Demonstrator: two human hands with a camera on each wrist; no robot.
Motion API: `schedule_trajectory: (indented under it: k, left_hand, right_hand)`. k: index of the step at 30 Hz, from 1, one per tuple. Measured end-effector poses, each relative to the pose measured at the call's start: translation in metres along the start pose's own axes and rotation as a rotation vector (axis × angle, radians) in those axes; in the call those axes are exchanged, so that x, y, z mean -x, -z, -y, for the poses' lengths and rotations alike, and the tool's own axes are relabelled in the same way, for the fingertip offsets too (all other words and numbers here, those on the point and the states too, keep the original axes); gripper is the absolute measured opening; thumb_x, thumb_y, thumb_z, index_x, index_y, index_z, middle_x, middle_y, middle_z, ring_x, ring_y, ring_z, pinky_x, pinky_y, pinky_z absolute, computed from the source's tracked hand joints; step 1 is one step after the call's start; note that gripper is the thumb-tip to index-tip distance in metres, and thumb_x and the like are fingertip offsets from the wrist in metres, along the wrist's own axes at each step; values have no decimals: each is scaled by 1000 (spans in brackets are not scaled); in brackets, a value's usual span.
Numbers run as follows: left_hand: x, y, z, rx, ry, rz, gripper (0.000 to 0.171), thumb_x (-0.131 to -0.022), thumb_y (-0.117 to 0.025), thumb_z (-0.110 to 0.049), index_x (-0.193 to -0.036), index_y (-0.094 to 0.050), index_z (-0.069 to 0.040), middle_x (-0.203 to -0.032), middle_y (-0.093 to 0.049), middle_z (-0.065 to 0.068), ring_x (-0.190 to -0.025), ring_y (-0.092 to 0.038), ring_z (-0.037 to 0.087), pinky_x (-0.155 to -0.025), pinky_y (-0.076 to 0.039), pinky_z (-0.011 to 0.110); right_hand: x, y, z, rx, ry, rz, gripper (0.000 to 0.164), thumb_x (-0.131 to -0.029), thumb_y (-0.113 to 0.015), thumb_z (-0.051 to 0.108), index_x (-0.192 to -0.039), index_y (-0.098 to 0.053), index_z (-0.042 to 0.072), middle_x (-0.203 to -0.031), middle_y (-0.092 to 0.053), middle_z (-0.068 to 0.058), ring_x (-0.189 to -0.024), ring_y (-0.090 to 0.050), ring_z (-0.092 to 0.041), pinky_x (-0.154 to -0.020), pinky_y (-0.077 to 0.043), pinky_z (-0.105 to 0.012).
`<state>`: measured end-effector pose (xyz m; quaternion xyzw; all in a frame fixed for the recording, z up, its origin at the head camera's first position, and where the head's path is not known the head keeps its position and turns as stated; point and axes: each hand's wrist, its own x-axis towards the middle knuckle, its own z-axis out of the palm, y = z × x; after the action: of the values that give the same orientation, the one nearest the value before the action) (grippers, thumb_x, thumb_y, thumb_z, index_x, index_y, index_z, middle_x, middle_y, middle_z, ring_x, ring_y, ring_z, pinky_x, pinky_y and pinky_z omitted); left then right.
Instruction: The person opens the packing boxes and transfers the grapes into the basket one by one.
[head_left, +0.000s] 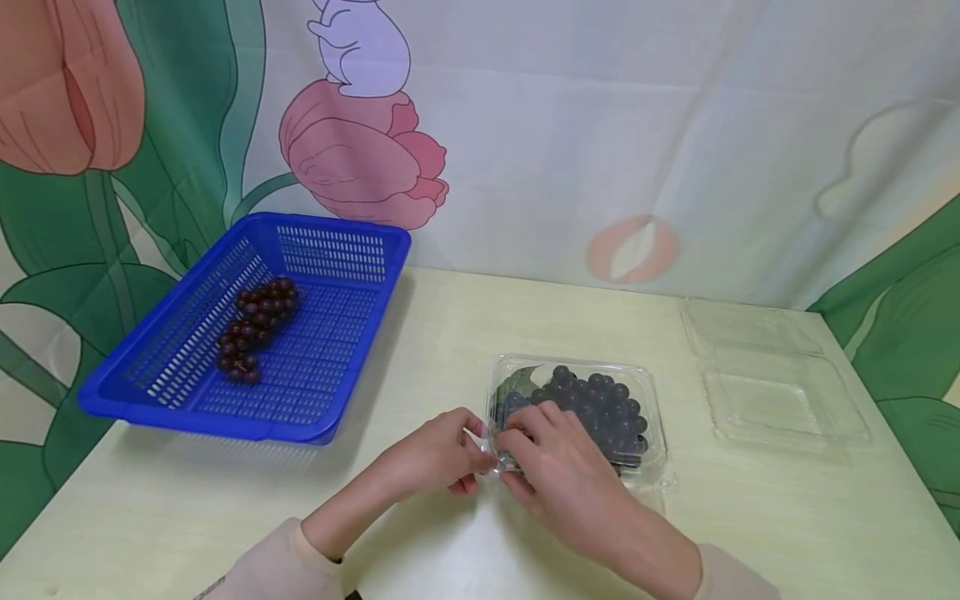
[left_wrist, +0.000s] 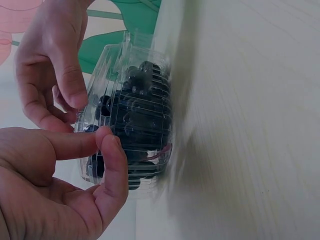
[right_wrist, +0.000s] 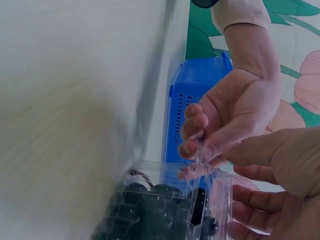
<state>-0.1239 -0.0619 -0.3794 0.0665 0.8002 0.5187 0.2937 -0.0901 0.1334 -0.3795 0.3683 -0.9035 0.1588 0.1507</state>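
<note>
A clear plastic clamshell box (head_left: 657,425) holding dark grapes (head_left: 603,408) sits on the table, its lid down over them. In the head view my left hand (head_left: 442,454) is at the box's front left corner. There its thumb and index finger pinch the plastic edge, as the right wrist view shows at the clear tab (right_wrist: 202,152). My right hand (head_left: 562,467) grips the same edge close by, curled fingers over the lid and thumb low at the rim. It covers part of the grapes in the head view. A printed green leaf (head_left: 520,382) shows on the lid.
On the left stands a blue plastic basket (head_left: 225,427) with a bunch of red grapes (head_left: 251,329) inside. Another clear clamshell box (head_left: 825,412) lies unfolded at the right. Behind the table (head_left: 450,333) hangs a printed cloth (head_left: 525,167).
</note>
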Motion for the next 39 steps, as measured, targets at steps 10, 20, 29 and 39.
schedule_trajectory:
  k: [10, 20, 29, 39]
  left_hand:
    - [0, 0, 1, 7, -4, -2, 34, -96, -69, -7, -122, -50, 5, -91, -69, 17, -66, -65, 20, -68, -58, 35]
    - [0, 0, 1, 15, 3, -9, 33, -94, -69, -5, -120, -51, 4, -91, -69, 17, -66, -65, 21, -67, -58, 35]
    - [1, -1, 6, 57, -35, -32, 37, -95, -68, -3, -125, -49, 8, -88, -68, 17, -64, -65, 20, -65, -57, 34]
    - [-3, 2, 14, 150, -44, 20, 40, -95, -64, -2, -129, -47, 9, -92, -67, 20, -66, -66, 19, -68, -59, 34]
  right_hand:
    - [0, -10, 2, 99, 30, 5, 33, -78, -90, 15, -105, -71, 15, -112, -59, -3, -100, -51, -23, -80, -44, -36]
    - [-1, -15, 2, 157, 20, 13, 24, -80, -88, 18, -100, -75, 16, -114, -61, -5, -102, -52, -25, -83, -45, -38]
    - [-1, -19, 2, 281, 98, -40, 17, -81, -87, 21, -92, -74, 16, -107, -60, -3, -95, -52, -23, -76, -44, -34]
    - [0, -21, -1, 292, 147, -116, 13, -80, -84, 15, -88, -73, 13, -105, -63, -5, -93, -57, -23, -72, -45, -33]
